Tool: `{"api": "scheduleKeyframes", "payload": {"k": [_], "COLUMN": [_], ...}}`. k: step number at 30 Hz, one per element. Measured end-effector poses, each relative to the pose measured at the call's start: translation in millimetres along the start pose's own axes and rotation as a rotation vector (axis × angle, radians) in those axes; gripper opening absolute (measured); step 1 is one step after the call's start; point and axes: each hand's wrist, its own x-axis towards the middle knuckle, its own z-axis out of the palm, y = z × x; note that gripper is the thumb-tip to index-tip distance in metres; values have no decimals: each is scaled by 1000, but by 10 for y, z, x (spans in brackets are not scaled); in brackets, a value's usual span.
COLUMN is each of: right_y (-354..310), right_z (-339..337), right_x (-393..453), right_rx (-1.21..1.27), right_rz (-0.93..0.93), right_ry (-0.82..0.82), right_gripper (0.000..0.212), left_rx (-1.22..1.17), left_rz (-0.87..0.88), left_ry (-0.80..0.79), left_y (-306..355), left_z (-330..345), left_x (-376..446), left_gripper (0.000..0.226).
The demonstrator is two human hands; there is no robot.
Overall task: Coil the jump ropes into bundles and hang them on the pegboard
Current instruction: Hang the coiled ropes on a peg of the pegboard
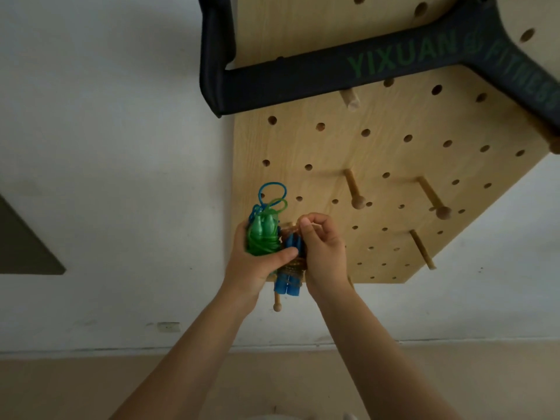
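Observation:
A wooden pegboard (378,165) hangs on the white wall, with several pegs sticking out. At its lower left corner my left hand (257,262) grips a coiled green jump rope bundle (262,237) with green handles; blue and green loops (272,195) stick up above it. Beside it sits a second bundle with blue handles (286,287) and an amber cord wrapped around them. My right hand (324,247) pinches the amber cord near the top of that bundle. What the bundles hang from is hidden by my hands.
A large black foam-padded fitness bar (348,74) with green lettering hangs across the top of the pegboard. Free wooden pegs (354,192) (433,198) (422,250) stick out to the right. Another peg (277,303) pokes out just below the bundles. A wall socket (168,326) sits low on the wall.

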Motion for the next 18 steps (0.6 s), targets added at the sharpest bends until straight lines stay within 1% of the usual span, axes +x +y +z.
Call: {"api": "scheduleKeyframes", "payload": {"k": [4, 6, 8, 10, 12, 16, 18], "right_y": [-17, -19, -13, -1, 7, 1, 11], "right_z": [-35, -52, -66, -97, -146, -191, -171], "right_x": [16, 0, -20, -14, 7, 76, 90], "right_rx": [43, 66, -5, -158, -248, -247, -223], "right_rz": [29, 35, 6, -50, -84, -50, -30], "right_ry": [-11, -61, -98, -103, -98, -50, -34], "right_gripper": [5, 5, 8, 9, 13, 14, 14], "left_rx": [84, 101, 121, 147, 153, 123, 146], "left_rz": [25, 6, -18, -40, -60, -66, -56], "left_ry": [29, 31, 37, 57, 61, -25, -22], "left_y": [-3, -1, 6, -3, -29, -60, -76], "left_z": [33, 26, 0, -39, -96, -155, -165], "left_x": [45, 68, 76, 76, 72, 61, 68], "left_gripper": [79, 77, 75, 73, 70, 66, 66]}}
